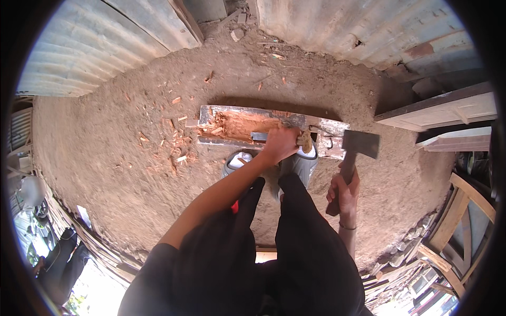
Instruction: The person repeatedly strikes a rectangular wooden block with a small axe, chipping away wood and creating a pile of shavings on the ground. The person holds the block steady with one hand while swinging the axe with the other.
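Observation:
A long weathered block of wood [325,125] lies across the dirt at my feet, its left part hollowed into a trough of raw reddish wood with loose chips in it. Over the trough, my left hand [283,143] is closed around what looks like a chisel; its flat metal blade [258,136] points left and its worn handle end [307,141] sticks out to the right. My right hand [345,190] grips the handle of a hatchet [361,144], whose broad dark head is raised just off the block's right end. My fingers hide the middle of the chisel.
My shoes [235,162] stand close against the block's near side. Wood chips [174,164] are strewn over the dirt to the left. Corrugated metal sheets [105,47] border the far side. A wooden panel [440,110] leans at the right, with stacked timber [448,247] below it.

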The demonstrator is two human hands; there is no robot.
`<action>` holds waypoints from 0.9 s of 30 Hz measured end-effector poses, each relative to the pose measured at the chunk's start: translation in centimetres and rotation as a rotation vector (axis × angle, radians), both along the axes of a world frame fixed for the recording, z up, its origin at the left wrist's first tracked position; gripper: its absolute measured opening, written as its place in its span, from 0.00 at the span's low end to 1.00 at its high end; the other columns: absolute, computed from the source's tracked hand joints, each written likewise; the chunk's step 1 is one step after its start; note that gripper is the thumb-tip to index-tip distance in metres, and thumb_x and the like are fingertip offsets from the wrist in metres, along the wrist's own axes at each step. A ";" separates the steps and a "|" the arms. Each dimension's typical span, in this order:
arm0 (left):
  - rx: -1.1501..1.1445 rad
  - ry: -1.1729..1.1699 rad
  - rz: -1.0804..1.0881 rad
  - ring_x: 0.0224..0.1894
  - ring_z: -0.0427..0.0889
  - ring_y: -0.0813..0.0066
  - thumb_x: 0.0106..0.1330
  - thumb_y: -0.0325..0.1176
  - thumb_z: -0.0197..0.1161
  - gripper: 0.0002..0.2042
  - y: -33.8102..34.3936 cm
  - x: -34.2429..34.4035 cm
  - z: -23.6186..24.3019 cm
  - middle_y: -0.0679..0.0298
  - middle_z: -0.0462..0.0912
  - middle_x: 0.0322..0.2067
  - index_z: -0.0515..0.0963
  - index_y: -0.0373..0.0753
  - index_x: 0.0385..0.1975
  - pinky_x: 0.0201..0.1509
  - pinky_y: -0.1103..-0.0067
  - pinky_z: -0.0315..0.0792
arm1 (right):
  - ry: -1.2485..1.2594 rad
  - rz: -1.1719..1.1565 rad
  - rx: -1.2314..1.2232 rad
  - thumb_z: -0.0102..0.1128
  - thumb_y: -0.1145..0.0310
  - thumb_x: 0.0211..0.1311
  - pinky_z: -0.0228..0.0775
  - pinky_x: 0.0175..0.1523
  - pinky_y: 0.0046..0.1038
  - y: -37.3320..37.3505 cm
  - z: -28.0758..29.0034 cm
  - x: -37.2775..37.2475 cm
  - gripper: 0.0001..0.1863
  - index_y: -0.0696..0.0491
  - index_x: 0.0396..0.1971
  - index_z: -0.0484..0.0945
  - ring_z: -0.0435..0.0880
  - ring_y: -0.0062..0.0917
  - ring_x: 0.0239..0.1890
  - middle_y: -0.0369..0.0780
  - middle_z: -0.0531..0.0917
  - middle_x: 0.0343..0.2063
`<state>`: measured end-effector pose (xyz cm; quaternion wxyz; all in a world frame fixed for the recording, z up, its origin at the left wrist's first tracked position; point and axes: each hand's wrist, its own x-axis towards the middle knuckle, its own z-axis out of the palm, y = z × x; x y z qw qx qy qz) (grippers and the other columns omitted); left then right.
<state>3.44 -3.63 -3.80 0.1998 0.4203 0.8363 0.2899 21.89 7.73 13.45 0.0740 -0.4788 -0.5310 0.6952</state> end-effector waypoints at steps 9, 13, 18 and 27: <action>-0.077 0.048 0.027 0.38 0.90 0.55 0.58 0.48 0.73 0.17 -3.2 -1.6 -0.1 0.56 0.90 0.33 0.86 0.47 0.43 0.42 0.59 0.81 | -0.197 0.441 0.045 0.60 0.77 0.62 0.71 0.21 0.28 -1.8 -1.2 -0.6 0.17 0.60 0.50 0.71 0.78 0.23 0.16 0.39 0.79 0.23; 0.066 0.055 0.019 0.35 0.90 0.54 0.57 0.48 0.74 0.18 -3.6 -2.1 0.7 0.56 0.89 0.30 0.86 0.46 0.43 0.38 0.60 0.80 | -0.074 0.230 0.050 0.58 0.79 0.62 0.67 0.19 0.25 -1.8 1.8 -0.1 0.18 0.59 0.52 0.70 0.74 0.20 0.14 0.36 0.75 0.22; 0.248 -0.008 -0.005 0.33 0.89 0.54 0.55 0.44 0.74 0.17 -1.8 0.5 2.6 0.55 0.87 0.26 0.86 0.45 0.42 0.37 0.60 0.80 | -0.071 0.027 0.089 0.60 0.76 0.63 0.60 0.24 0.20 -2.6 4.3 0.9 0.21 0.57 0.57 0.71 0.70 0.15 0.20 0.33 0.72 0.22; 0.184 -0.043 -0.017 0.32 0.88 0.49 0.47 0.33 0.71 0.16 -1.8 0.2 2.1 0.54 0.85 0.25 0.83 0.44 0.38 0.36 0.58 0.79 | -0.112 0.104 0.112 0.57 0.78 0.65 0.63 0.17 0.25 -0.8 4.2 -0.3 0.19 0.60 0.55 0.68 0.71 0.20 0.12 0.36 0.72 0.19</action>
